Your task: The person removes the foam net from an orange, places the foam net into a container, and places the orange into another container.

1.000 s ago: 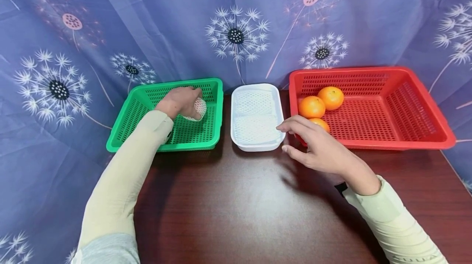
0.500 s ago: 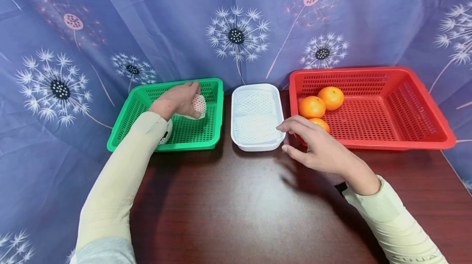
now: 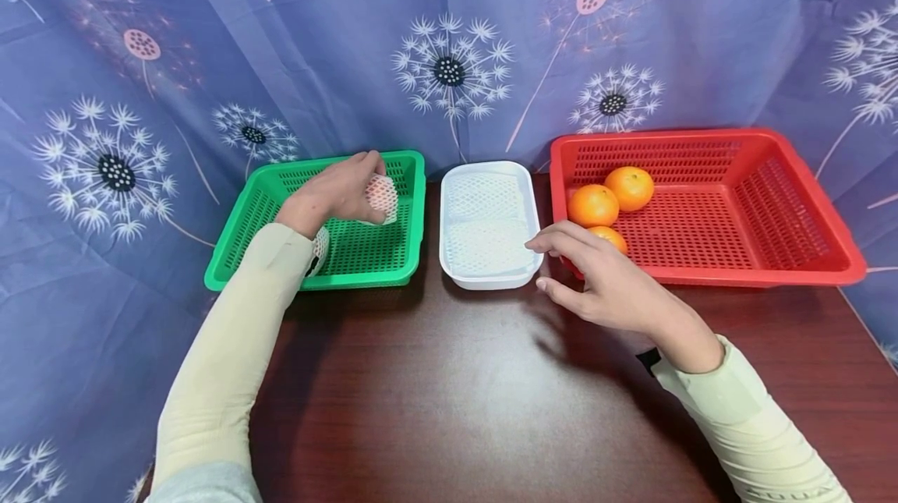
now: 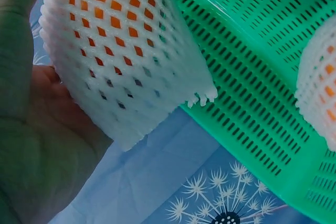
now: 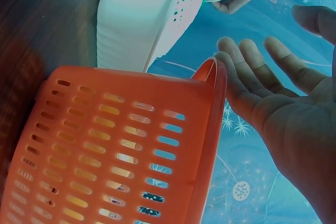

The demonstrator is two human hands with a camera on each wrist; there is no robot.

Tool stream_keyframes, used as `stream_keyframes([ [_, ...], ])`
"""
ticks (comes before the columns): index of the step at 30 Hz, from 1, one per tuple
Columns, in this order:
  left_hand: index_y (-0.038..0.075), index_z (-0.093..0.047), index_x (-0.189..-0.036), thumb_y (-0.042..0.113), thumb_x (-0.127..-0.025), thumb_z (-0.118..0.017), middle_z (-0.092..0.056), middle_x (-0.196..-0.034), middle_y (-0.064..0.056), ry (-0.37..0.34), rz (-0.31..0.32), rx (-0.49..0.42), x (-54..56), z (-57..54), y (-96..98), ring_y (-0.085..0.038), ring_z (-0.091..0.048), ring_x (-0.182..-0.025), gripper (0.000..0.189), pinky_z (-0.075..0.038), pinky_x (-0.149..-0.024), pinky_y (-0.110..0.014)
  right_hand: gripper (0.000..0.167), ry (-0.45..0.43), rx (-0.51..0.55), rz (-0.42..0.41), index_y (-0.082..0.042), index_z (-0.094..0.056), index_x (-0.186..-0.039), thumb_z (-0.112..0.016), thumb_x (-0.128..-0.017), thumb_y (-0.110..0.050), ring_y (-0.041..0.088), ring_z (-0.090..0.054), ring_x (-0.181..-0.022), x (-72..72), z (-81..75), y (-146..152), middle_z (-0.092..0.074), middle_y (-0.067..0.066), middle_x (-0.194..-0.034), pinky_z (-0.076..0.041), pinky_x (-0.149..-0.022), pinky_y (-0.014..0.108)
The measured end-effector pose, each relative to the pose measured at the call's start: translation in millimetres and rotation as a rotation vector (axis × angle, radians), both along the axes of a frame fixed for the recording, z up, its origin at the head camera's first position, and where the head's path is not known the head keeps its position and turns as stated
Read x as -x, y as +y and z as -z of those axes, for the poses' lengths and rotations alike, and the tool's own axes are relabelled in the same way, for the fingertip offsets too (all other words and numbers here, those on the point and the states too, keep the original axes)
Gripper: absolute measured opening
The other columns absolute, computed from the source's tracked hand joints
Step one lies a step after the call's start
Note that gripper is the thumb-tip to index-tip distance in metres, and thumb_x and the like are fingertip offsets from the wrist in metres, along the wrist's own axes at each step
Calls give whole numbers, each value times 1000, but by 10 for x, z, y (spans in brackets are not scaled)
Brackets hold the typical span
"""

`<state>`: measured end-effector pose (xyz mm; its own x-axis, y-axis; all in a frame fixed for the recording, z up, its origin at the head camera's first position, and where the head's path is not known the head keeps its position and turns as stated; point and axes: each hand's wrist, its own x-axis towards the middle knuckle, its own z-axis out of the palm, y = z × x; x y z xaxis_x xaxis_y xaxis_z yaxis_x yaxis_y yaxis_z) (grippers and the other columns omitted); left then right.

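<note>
My left hand (image 3: 335, 189) grips an orange in a white foam net (image 3: 383, 197) above the green basket (image 3: 361, 280). In the left wrist view the loose end of this foam net (image 4: 152, 114) hangs past the fruit, and orange skin shows through its mesh. A second netted fruit (image 3: 320, 247) lies in the green basket, partly behind my left wrist. My right hand (image 3: 606, 285), fingers loosely bent and holding nothing, hovers between the white tray (image 3: 491, 282) and the red basket (image 3: 744, 277). In the right wrist view its fingertips (image 5: 227, 45) are near the red basket's rim.
Inside the red basket are three bare oranges (image 3: 593, 204), grouped at its left end. White foam netting (image 3: 487, 222) lines the tray between the two baskets. A dark wooden table (image 3: 463, 394) extends in front, and a blue dandelion-print curtain (image 3: 337, 35) hangs behind.
My left hand has risen slightly with the netted orange, shifting up and a little left. More of the second netted fruit shows. My right hand has stayed in place.
</note>
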<state>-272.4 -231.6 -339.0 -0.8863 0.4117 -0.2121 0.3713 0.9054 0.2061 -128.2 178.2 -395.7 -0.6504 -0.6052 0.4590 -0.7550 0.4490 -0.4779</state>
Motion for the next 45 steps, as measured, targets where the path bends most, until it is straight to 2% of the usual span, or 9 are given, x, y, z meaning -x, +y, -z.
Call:
stream_keyframes([
  [7, 13, -46, -133, 32, -80, -90, -51, -119, -10, 21, 11, -54, -95, 18, 32, -29, -52, -103, 71, -46, -91, -45, 43, -5, 1, -5, -9, -64, -132, -80, -93, -16, 9, -57, -109, -1, -3, -9, -64, -2, -127, -46, -98, 26],
  [18, 13, -46, -131, 34, -80, -90, -48, -120, -10, 78, 31, -107, -176, -14, 101, -29, -49, -105, 71, -45, -92, -45, 43, 18, 10, -12, -9, -65, -131, -80, -92, -15, 7, -57, -105, 9, -1, 1, -64, -2, -126, -45, -93, 23],
  [25, 13, -50, -130, 32, -75, -89, -51, -119, -9, 158, 63, -195, -266, -73, 190, -29, -49, -104, 70, -47, -89, -44, 43, 22, 10, -13, -9, -65, -132, -80, -92, -15, 8, -57, -106, 13, 3, -2, -64, -2, -126, -45, -94, 23],
  [34, 13, -54, -134, 29, -76, -88, -54, -121, -8, 191, 100, -297, -391, -131, 325, -27, -50, -103, 68, -47, -88, -43, 43, 33, 20, -5, -10, -65, -131, -80, -91, -14, 8, -57, -106, 8, -7, 4, -65, -3, -126, -45, -93, 23],
  [39, 17, -56, -139, 30, -79, -86, -57, -124, -6, 213, 114, -324, -481, -111, 371, -24, -53, -105, 69, -48, -89, -42, 43, 31, 26, -11, -10, -66, -131, -80, -91, -13, 7, -57, -105, 4, -17, -6, -65, -3, -126, -47, -91, 27],
  [45, 15, -57, -145, 30, -82, -84, -57, -137, -8, 225, 132, -385, -570, -83, 454, -23, -53, -118, 70, -48, -97, -44, 43, 31, 29, -9, -10, -66, -131, -80, -91, -13, 8, -58, -105, -1, -25, -12, -65, -3, -125, -47, -92, 25],
])
